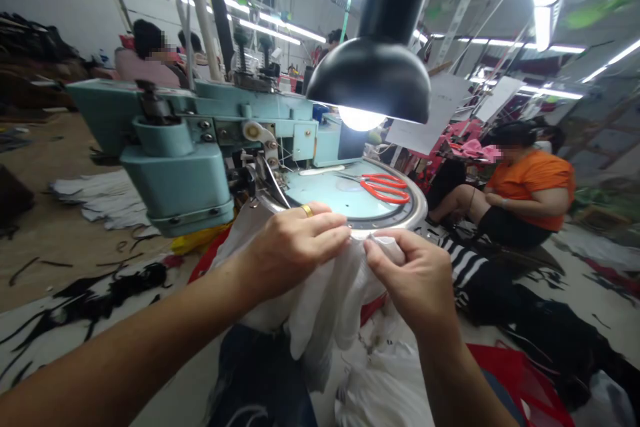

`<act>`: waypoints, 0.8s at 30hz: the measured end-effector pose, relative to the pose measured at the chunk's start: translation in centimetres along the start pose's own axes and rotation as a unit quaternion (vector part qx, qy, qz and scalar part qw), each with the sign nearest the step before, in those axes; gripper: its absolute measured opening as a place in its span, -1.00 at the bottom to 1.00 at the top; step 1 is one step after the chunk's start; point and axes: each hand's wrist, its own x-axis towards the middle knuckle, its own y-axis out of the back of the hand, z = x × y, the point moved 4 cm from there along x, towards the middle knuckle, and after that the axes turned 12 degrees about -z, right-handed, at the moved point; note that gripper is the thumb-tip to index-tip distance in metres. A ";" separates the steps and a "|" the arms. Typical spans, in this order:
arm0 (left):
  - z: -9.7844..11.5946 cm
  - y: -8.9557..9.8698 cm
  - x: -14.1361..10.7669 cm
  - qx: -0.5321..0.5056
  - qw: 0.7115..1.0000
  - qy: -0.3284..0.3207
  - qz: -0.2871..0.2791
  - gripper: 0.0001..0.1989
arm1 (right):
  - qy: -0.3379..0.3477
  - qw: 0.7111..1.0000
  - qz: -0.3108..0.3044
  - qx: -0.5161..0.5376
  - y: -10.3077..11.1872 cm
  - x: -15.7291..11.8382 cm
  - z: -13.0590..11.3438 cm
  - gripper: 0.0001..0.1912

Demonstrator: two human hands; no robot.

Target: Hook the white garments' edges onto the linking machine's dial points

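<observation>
A white knitted fabric (314,310) hangs in folds from the front rim of a round linking-machine dial (419,197). My left hand (295,243), a gold ring on one finger, lies along the rim with its fingertips closed on the fabric's top edge. Just to its right, my right hand (415,267) pinches the same edge between thumb and forefinger. The two sets of fingertips are a small gap apart. Red-handled scissors (385,187) and a slim white tool (315,171) rest on the pale blue plate inside the dial.
The machine's pale blue body (175,173) stands at left behind my left hand. A lit black lamp (373,77) hangs low over the dial. More white fabric (385,387) lies below, dark striped fabric (495,287) at right. A person in orange (533,180) sits beyond.
</observation>
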 end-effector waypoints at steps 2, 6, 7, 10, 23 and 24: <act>0.0 0.1 0.3 -0.005 1.000 0.023 -0.003 -0.92 | -0.004 1.000 0.002 0.002 0.0 -0.1 0.1 -0.87; 0.2 0.4 0.7 -0.025 0.999 0.039 0.009 -0.94 | 0.004 1.000 0.002 0.023 0.1 -0.4 0.1 -0.90; 0.2 0.4 0.7 -0.030 0.999 0.037 0.013 -0.94 | 0.008 1.000 0.003 0.027 0.1 -0.5 0.1 -0.90; 0.1 0.3 0.7 -0.026 0.999 0.019 0.013 -0.92 | 0.014 0.999 0.008 0.035 0.0 -0.6 0.1 -0.89; 0.3 0.0 0.4 0.031 0.999 0.001 -0.007 -0.88 | 0.000 0.999 0.019 0.038 -0.5 -0.1 0.4 -0.86; 0.3 0.0 0.3 0.026 1.000 -0.003 -0.008 -0.87 | 0.001 0.999 0.017 0.038 -0.5 -0.2 0.4 -0.86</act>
